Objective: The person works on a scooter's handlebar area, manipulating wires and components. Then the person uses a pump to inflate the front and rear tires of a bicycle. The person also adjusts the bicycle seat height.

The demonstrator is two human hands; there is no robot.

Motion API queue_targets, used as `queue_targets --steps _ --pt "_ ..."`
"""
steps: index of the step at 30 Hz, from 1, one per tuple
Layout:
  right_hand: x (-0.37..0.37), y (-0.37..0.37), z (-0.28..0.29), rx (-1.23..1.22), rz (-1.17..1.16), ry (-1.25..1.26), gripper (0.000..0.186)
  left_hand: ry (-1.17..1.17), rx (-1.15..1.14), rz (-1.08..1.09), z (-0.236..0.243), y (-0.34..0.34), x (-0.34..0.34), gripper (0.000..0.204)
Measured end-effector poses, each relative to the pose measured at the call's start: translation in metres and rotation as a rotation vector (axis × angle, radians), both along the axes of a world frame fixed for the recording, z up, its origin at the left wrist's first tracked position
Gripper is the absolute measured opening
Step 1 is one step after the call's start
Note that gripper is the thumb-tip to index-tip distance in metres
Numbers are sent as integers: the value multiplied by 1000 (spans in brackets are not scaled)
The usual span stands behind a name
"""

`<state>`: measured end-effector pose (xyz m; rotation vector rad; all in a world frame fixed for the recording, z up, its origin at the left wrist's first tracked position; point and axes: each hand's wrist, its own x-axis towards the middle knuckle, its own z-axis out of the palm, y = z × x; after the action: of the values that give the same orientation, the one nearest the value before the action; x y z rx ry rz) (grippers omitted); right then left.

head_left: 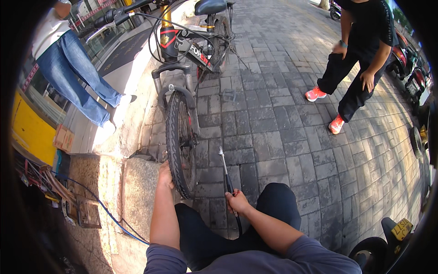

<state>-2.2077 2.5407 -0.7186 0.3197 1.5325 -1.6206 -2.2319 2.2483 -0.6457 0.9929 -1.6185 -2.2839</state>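
A bicycle stands in front of me, its knobbly black front wheel (175, 137) turned toward me. Low on the tyre's left side, my left hand (166, 176) is closed against the wheel, its fingertips partly hidden by the tyre. My right hand (237, 202) is wrapped around the black grip of an air hose wand (225, 169). The wand points forward and up, and its metal tip is apart from the wheel. From below my fist, its black hose runs down between my knees.
At the left, a person in jeans (75, 68) stands on a stone step (123, 141). A person in black (365, 59) leans forward at the right. A blue hose (98, 201) crosses the lower left beside tools. Parked scooters (413, 73) line the right; grey paving (273, 118) lies between.
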Motion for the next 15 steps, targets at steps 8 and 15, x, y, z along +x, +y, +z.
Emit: queue_targets --steps 8,15 --pt "0 0 0 8 -7 13 23 -43 17 -31 7 4 -2 15" --pt "0 2 3 4 0 -9 24 -25 -1 -20 -2 0 -5 13"
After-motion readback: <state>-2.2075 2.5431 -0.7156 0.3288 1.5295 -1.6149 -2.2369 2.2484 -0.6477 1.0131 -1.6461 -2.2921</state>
